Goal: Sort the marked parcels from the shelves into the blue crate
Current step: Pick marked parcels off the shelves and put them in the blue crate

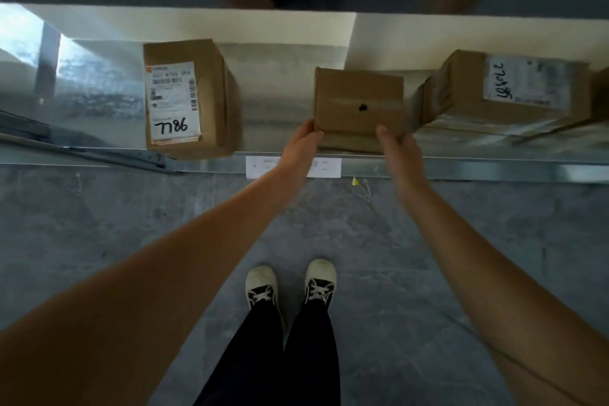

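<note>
Both hands' grip (pixel 351 138) apparently clasps small parcel (pixel 358 102) on metal shelf (pixel 108 115).

1. A metal shelf (pixel 494 168) runs across in front of the person, with a white paper tag (pixel 326 168) on its front edge.
2. A small brown box with a black dot (pixel 359 102) sits on the shelf just above that tag.
3. Left of the dotted box, apart from it, stands a taller box labelled 7786 (pixel 188 99), close to the shelf's front edge.
4. Right of the dotted box, close beside it, lies a box with a white handwritten label (pixel 504 89).
5. Below the shelf is grey concrete floor (pixel 99 224).
</note>
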